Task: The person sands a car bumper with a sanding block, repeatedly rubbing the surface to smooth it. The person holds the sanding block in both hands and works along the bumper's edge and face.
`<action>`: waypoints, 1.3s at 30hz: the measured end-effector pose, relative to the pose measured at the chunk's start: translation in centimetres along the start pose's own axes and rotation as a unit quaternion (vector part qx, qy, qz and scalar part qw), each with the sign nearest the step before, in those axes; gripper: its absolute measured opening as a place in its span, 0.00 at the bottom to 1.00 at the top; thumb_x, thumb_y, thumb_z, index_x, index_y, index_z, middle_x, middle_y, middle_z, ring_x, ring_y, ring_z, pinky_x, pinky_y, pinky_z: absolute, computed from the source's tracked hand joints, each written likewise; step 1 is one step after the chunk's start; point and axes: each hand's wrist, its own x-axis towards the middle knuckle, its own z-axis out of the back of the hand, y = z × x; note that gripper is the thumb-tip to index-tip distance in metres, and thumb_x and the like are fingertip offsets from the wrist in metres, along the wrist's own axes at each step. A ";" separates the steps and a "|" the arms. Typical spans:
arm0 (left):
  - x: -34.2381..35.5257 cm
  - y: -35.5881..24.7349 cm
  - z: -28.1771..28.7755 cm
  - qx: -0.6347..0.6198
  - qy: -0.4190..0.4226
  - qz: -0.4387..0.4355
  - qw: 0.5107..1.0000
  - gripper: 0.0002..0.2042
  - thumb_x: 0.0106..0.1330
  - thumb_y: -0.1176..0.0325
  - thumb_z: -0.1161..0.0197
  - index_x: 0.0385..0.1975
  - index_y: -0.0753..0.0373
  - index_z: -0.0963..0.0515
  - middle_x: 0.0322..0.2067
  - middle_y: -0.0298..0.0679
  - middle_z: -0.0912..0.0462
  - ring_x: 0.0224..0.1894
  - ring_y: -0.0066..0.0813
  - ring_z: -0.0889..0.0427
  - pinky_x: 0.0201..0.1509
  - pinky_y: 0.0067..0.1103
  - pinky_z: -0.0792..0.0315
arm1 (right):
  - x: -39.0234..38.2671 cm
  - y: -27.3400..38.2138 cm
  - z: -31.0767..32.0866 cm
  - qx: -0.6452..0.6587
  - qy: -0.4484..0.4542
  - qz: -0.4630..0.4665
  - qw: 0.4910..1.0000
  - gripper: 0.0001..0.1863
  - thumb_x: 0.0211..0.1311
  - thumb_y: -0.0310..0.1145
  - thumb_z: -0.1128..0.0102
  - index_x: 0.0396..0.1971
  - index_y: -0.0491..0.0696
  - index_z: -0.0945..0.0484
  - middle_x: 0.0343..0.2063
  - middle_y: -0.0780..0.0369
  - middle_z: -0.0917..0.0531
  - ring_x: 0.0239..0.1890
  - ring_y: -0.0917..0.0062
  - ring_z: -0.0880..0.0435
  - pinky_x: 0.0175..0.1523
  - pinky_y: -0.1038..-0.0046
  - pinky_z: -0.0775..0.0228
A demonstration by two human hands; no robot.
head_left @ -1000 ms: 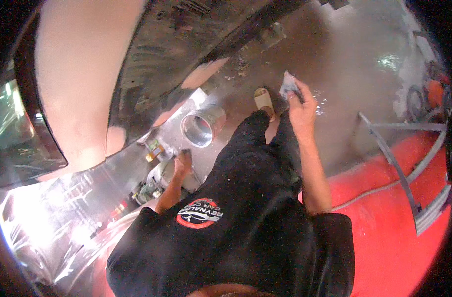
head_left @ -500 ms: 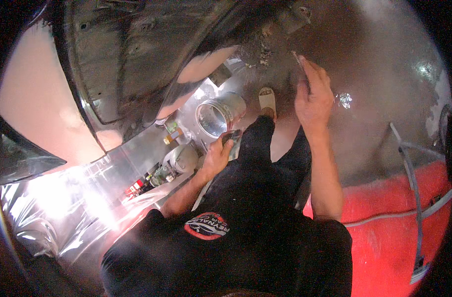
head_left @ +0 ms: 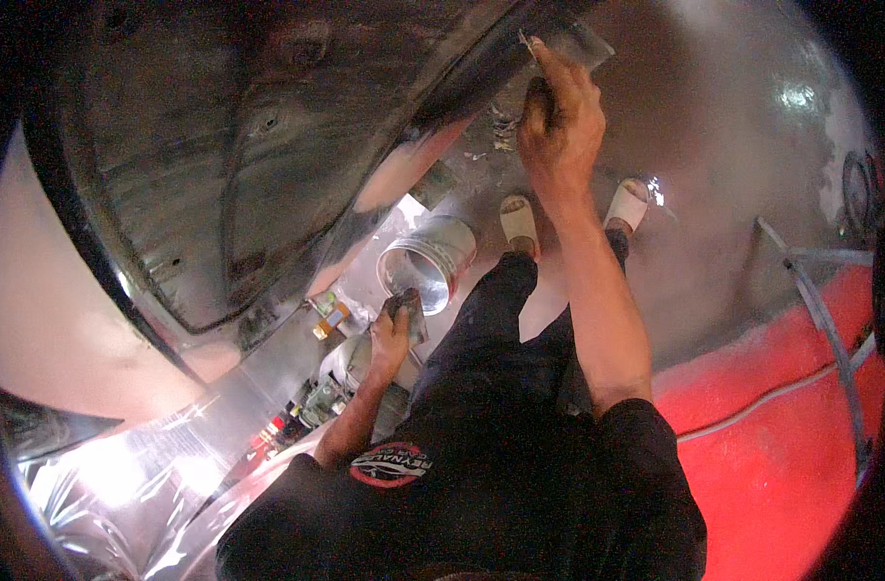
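My right hand (head_left: 563,131) is raised by the lower edge of a dark, dusty vehicle panel (head_left: 229,165), fingertips pinched on a thin pale scrap (head_left: 527,44); whether it touches the panel I cannot tell. My left hand (head_left: 389,341) grips a dark grey flat pad (head_left: 408,318) at the mouth of a silver bucket (head_left: 451,238) lying lower down. Pinkish primed areas (head_left: 64,300) show on the bodywork at left.
My sandalled feet (head_left: 624,203) stand on a wet grey floor (head_left: 714,145). A red panel (head_left: 752,494) with grey strips (head_left: 810,300) lies at lower right. Bottles and containers (head_left: 328,320) cluster beside the bucket; shiny plastic sheeting (head_left: 123,494) covers the lower left.
My right hand has moved up and left toward the dark panel's edge. My left hand has risen toward the bucket with the pad. The view has shifted, showing both feet.
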 end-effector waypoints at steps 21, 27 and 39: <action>1.1 2.9 2.1 0.016 -0.001 0.041 0.999 0.17 0.73 0.62 0.48 0.52 0.68 0.24 0.40 0.54 0.16 0.37 0.47 0.16 0.44 0.38 0.24 | 0.2 0.3 -1.5 -0.104 -0.050 0.081 0.990 0.32 0.48 0.15 0.44 0.56 0.55 0.21 0.48 0.60 0.17 0.49 0.61 0.22 0.58 0.64 0.34; 1.5 5.0 1.7 0.000 0.085 0.039 0.996 0.25 0.71 0.55 0.45 0.57 0.72 0.30 0.52 0.71 0.28 0.53 0.68 0.27 0.57 0.45 0.31 | -1.6 -0.2 -2.7 -0.121 0.009 0.124 0.985 0.33 0.44 0.22 0.40 0.57 0.57 0.21 0.49 0.64 0.18 0.50 0.62 0.23 0.56 0.58 0.36; 1.1 3.0 1.0 0.036 0.031 0.036 0.998 0.17 0.73 0.62 0.48 0.51 0.67 0.24 0.40 0.55 0.16 0.42 0.52 0.16 0.48 0.39 0.26 | 1.5 -3.4 0.8 -0.255 0.038 0.307 0.916 0.28 0.56 0.40 0.48 0.60 0.73 0.24 0.59 0.74 0.23 0.56 0.68 0.27 0.61 0.54 0.44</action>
